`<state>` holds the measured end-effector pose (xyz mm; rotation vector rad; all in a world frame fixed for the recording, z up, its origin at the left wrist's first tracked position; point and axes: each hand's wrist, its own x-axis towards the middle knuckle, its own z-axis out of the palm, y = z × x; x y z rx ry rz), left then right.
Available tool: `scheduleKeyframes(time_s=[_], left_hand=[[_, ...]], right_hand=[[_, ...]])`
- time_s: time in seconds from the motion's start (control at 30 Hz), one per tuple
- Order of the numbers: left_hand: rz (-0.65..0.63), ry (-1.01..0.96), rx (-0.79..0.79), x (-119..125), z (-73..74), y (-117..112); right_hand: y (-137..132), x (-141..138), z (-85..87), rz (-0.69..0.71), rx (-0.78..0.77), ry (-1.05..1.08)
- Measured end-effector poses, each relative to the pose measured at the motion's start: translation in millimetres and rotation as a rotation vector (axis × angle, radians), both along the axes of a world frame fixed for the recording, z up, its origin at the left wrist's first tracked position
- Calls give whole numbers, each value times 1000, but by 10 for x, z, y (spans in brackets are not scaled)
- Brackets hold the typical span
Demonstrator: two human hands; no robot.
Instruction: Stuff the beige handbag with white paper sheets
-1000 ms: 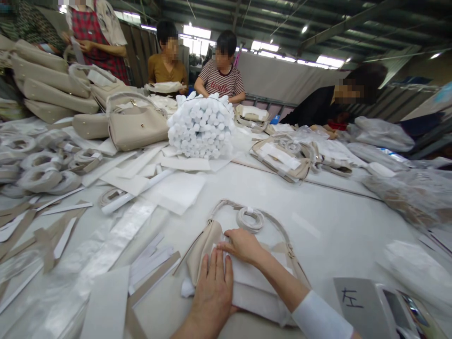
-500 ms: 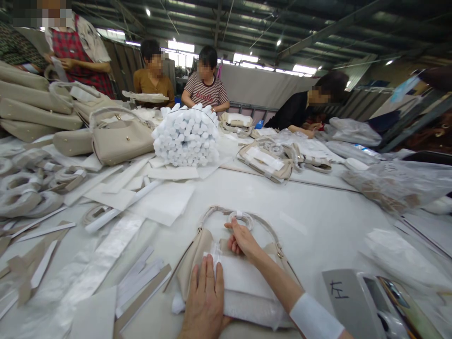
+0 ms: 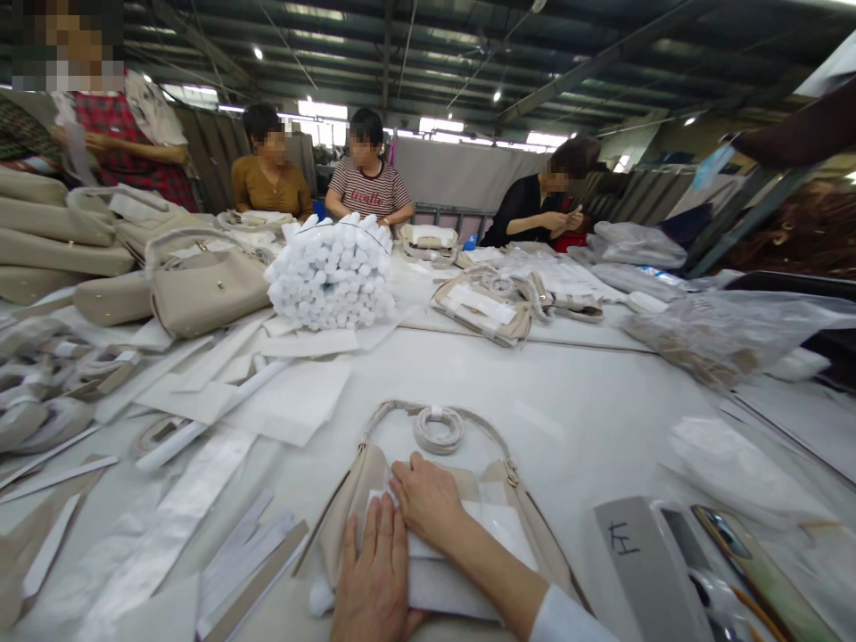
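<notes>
A beige handbag [image 3: 348, 508] lies flat on the white table in front of me, with white wrapping paper [image 3: 461, 580] over its front. My left hand [image 3: 374, 580] rests flat on the paper, fingers stretched out. My right hand [image 3: 424, 499] crosses over it and presses down on the paper's upper left corner with curled fingers. The bag's handle [image 3: 394, 412] arcs above the hands, and a coiled wrapped strap [image 3: 438, 428] lies inside that arc.
A bundle of white paper rolls [image 3: 331, 272] stands mid-table, finished bags [image 3: 207, 290] and coiled straps [image 3: 40, 392] to the left. Paper strips [image 3: 201, 481] litter the left. Another wrapped bag [image 3: 481, 308] lies further back. Several people work at the far side. A phone stand [image 3: 642, 562] sits near right.
My right hand reached up toward the coiled strap, then drew back onto the paper on the bag. The left hand stayed flat. My view tilted up and shifted.
</notes>
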<state>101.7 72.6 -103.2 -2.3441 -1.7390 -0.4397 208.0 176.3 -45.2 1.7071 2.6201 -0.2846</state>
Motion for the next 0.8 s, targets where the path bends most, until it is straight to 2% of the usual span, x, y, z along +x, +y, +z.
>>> scheduleKeyframes(time_s=[0.17,0.37,0.5,0.63,0.8], left_hand=[[-21,9,-6,-7,-52,8],[-30,5,8,-20,-115,-13],[-51,45,60,-36,-279,-84],[-30,113,63,-33,-446,-153],[-12,128,-20,14,-398,-157]], right_hand=[[12,-72,-88,-29,31,-23],[-21,-99,-52,-45,61,-18],[-71,-103,-74,-35,58,-2],[-109,-68,-182,-45,51,47],[-80,-55,-288,-75,36,141]])
